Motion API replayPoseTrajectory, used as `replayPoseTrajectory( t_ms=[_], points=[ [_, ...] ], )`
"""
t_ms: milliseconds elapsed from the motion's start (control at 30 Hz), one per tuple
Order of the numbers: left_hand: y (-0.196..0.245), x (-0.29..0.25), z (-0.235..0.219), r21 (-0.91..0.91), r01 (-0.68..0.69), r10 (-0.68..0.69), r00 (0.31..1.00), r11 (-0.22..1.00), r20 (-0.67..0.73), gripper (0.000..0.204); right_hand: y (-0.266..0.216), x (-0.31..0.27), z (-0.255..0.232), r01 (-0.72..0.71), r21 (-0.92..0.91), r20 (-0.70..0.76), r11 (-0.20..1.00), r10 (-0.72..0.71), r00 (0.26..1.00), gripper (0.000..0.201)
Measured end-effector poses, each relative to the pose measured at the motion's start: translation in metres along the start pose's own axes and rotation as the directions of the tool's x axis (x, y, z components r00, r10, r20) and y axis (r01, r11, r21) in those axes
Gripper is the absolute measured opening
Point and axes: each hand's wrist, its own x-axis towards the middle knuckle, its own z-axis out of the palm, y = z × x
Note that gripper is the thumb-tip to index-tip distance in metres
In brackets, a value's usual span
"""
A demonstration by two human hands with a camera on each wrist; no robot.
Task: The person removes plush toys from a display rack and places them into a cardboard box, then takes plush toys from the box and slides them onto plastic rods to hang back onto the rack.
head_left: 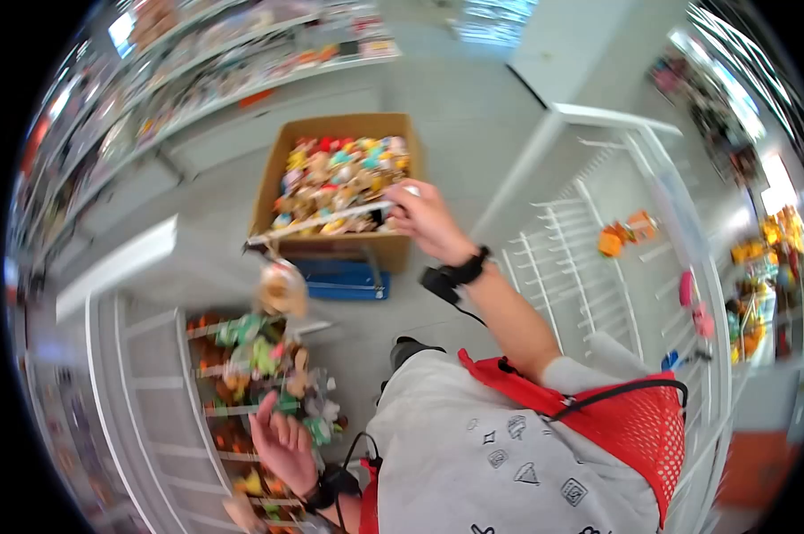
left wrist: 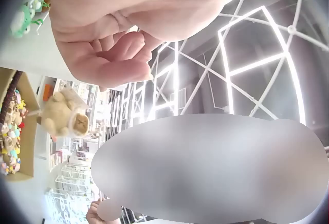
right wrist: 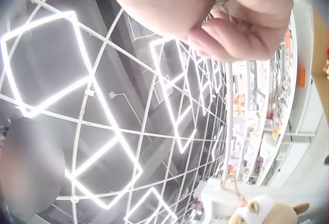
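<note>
My right hand point(head_left: 428, 221) grips one end of a thin white rod point(head_left: 331, 217) that reaches leftward in front of the cardboard box. From the rod's far tip, a tan plush toy point(head_left: 282, 289) hangs by a cord; it is blurred in the head view. The right wrist view has its pale head and brown part point(right wrist: 259, 211) at the bottom. My left hand point(head_left: 284, 445) is lower left, beside the rack of plush toys, with its fingers loosely curled and nothing in them. In the left wrist view the plush toy hangs beyond that hand.
A cardboard box point(head_left: 412, 147) full of small plush toys stands on the floor ahead, a blue object point(head_left: 339, 283) before it. White wire racks flank me; the left one holds green and brown plush toys point(head_left: 264, 356). Stocked shelves point(head_left: 268, 84) line the far left.
</note>
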Motion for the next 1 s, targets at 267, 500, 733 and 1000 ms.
replayPoseTrajectory(
  t_ms=[267,500,733,1000],
  points=[
    [-0.034,0.027,-0.012,0.046,0.015,-0.004,0.975,0.999,-0.224,0.041,0.011,0.214,-0.024,0.428,-0.902,0.308,0.046,-0.627,0.716,0.013],
    [-0.036,0.029,-0.017,0.183,-0.12,0.176,0.928,0.976,-0.328,0.035,0.001,0.243,-0.036,0.349,-0.903,0.427,-0.249,-0.583,0.691,0.005],
    [-0.034,0.013,-0.013,0.599,-0.04,0.343,0.849,0.8,-0.402,0.031,0.004,0.165,0.015,0.545,-0.835,0.524,0.074,-0.195,0.829,0.029],
    [-0.037,-0.033,0.001,0.871,-0.016,0.401,0.892,0.491,-0.209,0.032,0.06,0.034,0.165,0.43,-0.61,0.78,0.665,0.409,0.474,0.018]
  ],
)
